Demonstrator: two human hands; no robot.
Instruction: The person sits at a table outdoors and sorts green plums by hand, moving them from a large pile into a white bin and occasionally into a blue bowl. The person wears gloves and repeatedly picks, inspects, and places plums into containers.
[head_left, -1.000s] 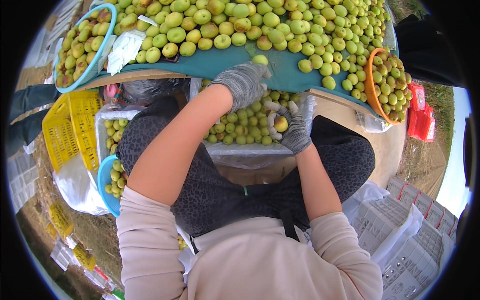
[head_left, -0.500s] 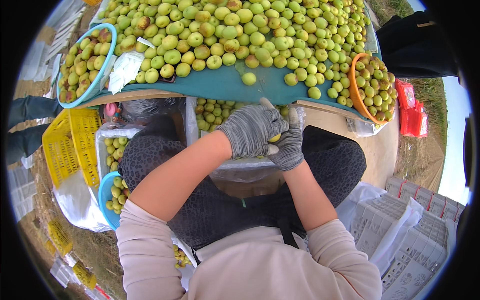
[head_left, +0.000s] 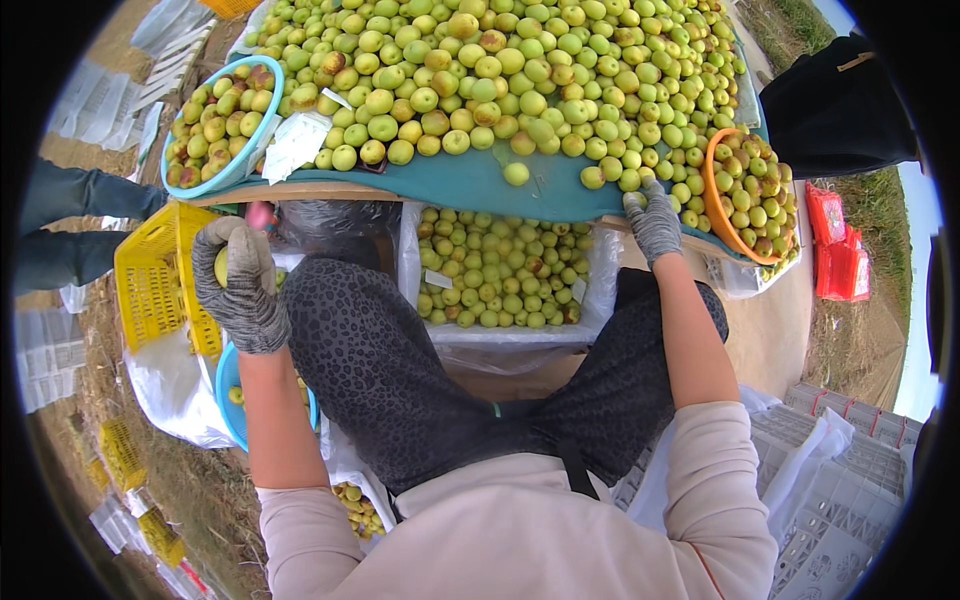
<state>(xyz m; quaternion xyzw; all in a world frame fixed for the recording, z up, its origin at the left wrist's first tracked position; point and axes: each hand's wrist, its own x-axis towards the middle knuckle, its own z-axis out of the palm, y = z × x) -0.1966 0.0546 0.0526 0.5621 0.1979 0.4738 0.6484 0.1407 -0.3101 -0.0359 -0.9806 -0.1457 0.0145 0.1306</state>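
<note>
Grey knitted gloves cover both my hands. At the left, my left hand [head_left: 240, 285] is raised beside the yellow crate, its fingers curled around a round green fruit [head_left: 221, 267]. My right hand [head_left: 655, 222] reaches to the table's front edge, fingers closed around another green fruit [head_left: 634, 201], largely covered by the glove. A large heap of green and brown-blotched fruit [head_left: 480, 80] covers the teal-topped table [head_left: 555, 190]. Between my knees, under the table edge, sits a plastic-lined box [head_left: 598, 300] full of the same fruit.
A blue basket [head_left: 275, 105] and an orange basket [head_left: 712, 190] of fruit flank the heap. Yellow crates [head_left: 150, 280] and a blue basin [head_left: 228, 400] stand left. Grey crates [head_left: 830, 490] are right. Other people's legs [head_left: 80, 225] and dark clothing [head_left: 835, 105] show at the sides.
My hands were together over the lined box with a fruit between them. They have parted: the left swung left with a fruit, the right moved up to the table edge. The box now shows fully.
</note>
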